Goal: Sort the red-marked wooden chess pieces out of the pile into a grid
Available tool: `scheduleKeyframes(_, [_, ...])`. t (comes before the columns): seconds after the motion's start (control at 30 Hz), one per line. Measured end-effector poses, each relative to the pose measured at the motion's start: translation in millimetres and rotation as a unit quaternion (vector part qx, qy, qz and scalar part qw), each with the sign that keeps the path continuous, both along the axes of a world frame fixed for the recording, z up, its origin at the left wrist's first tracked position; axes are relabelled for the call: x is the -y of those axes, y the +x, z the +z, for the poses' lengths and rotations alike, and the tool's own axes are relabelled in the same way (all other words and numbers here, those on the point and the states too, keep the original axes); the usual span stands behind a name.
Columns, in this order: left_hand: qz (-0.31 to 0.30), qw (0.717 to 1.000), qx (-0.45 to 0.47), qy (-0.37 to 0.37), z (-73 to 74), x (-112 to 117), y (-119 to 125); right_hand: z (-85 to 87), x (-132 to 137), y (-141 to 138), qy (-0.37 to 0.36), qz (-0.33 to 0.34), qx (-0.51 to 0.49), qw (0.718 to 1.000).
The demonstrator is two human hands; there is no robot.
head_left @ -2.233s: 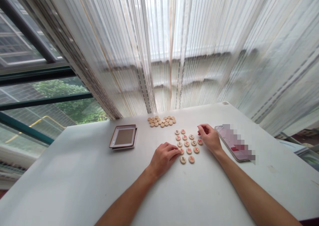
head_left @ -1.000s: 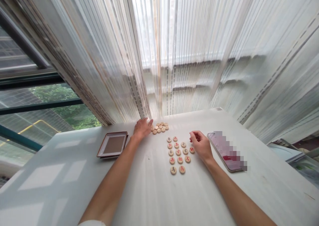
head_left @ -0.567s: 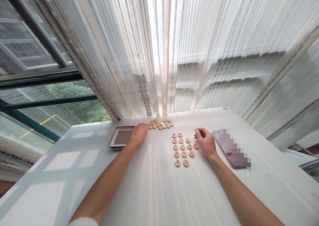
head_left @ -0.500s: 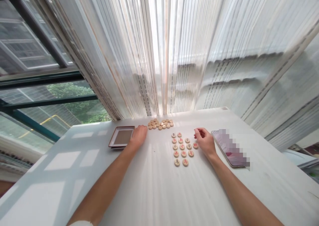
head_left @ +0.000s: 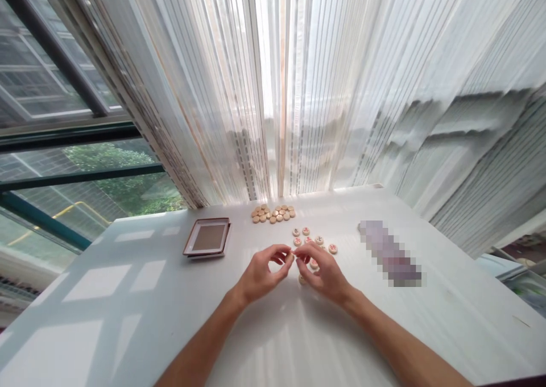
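Disc point(head_left: 290, 256): small, tan and round, pinched between the thumb and forefinger tips of the left hand point(head_left: 259, 273). Those two fingers curl into a ring and close on its rim. It is held off the table point(head_left: 128, 319), just above the near-left edge of the marked set point(head_left: 318, 241).

Right hand point(head_left: 326, 274) comes in from the opposite side. Its forefinger tip is touching or just beside the same disc, with the thumb tucked below. Can't tell whether the right actually grips it or only meets it, because the fingers overlap and the disc is too small. The fingertips of both hands meet at one spot. The wrists are well apart, and the forearms form a V back toward the camera.

Marked set: pale discs with red and dark characters facing up, laid flat in rows. The right hand hides the near rows. The far rows show beyond the knuckles.

Blank pile point(head_left: 273, 213): plain tan discs bunched flat at the far table edge, near the curtain point(head_left: 298, 91) and well apart from both hands.

Tray point(head_left: 207, 237): square with a brown rim, lying flat to the left of the blank pile and clear of the left hand.

Phone point(head_left: 390, 252): flat on the table to the right of the marked set, with neither hand on it.
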State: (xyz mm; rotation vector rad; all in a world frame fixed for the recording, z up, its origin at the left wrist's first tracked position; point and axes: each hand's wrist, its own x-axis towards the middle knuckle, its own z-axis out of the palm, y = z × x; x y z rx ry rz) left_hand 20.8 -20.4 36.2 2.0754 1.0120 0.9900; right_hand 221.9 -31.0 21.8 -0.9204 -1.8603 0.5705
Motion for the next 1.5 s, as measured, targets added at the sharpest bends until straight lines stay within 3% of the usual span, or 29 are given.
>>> scheduleKeyframes(0.13, [0.011, 0.990, 0.121, -0.067, -8.1, 12.8, 3.3, -0.6, 7.2, -7.3, 0.013, 0.056, 0.008, 0.998])
scheduleKeyframes(0.23, [0.014, 0.976, 0.177, -0.123, -14.0, 16.9, 0.7, -3.6, 6.2, -6.6, 0.029, 0.060, 0.023, 0.998])
scheduleKeyframes(0.6, [0.023, 0.939, 0.260, -0.226, -28.0, 21.6, 7.8, -4.7, 4.8, -2.7, 0.002, 0.042, 0.102, 0.994])
scheduleKeyframes(1.07, [0.005, 0.927, 0.284, -0.245, -31.3, 18.8, 10.4, -9.2, 3.8, 0.3, 0.014, 0.021, 0.083, 0.996])
scheduleKeyframes(1.3, [0.051, 0.919, 0.286, -0.266, -31.9, 13.2, 6.7, -4.4, 5.9, 2.1, 0.030, 0.036, 0.081, 0.996])
scheduleKeyframes(1.5, [0.062, 0.918, 0.275, -0.280, -33.5, 9.8, 5.5, -0.6, -6.0, 17.4, 0.033, -0.062, 0.036, 0.997])
